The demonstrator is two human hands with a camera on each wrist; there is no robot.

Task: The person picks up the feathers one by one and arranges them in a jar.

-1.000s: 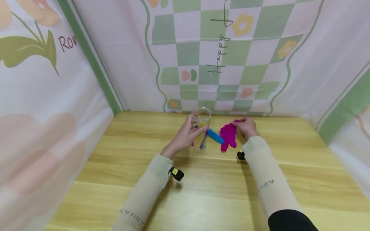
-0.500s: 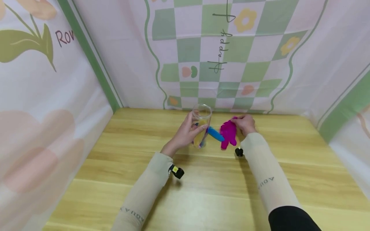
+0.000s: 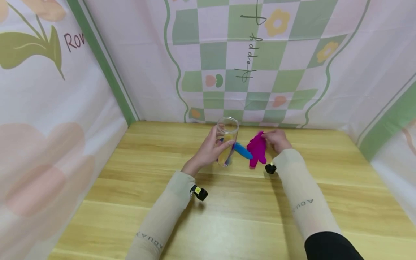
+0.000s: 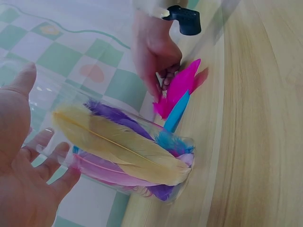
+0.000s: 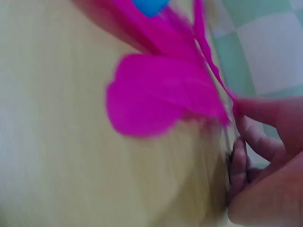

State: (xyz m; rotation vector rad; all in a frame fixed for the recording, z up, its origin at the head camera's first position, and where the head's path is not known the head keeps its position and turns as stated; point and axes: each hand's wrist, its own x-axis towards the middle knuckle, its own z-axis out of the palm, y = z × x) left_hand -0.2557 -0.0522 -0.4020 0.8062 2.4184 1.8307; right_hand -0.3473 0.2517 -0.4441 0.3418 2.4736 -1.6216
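A clear cylindrical jar (image 3: pixel 228 126) stands upright near the back of the table, and my left hand (image 3: pixel 208 151) grips it round the side. Through its wall the left wrist view shows a pale yellow feather (image 4: pixel 118 142), a purple feather (image 4: pixel 106 112) and a pink feather (image 4: pixel 106 171). Just right of the jar lies a blue feather (image 3: pixel 243 151), its tip overlapping several magenta feathers (image 3: pixel 257 148). My right hand (image 3: pixel 277 141) pinches the thin end of a magenta feather between thumb and index finger. In the right wrist view, another magenta feather (image 5: pixel 147 94) spreads broad and blurred beside it.
The wood-grain table (image 3: pixel 227 224) stretches toward me. A checked, printed cloth (image 3: pixel 237 54) rises right behind the jar and feathers, and more printed cloth (image 3: pixel 58 144) walls off the left side. Each wrist wears a small black camera (image 3: pixel 200 193).
My right hand keeps its pinch on the magenta feather and has shifted slightly, so the magenta feathers look narrower and more slanted. My left hand and the jar stay in place.
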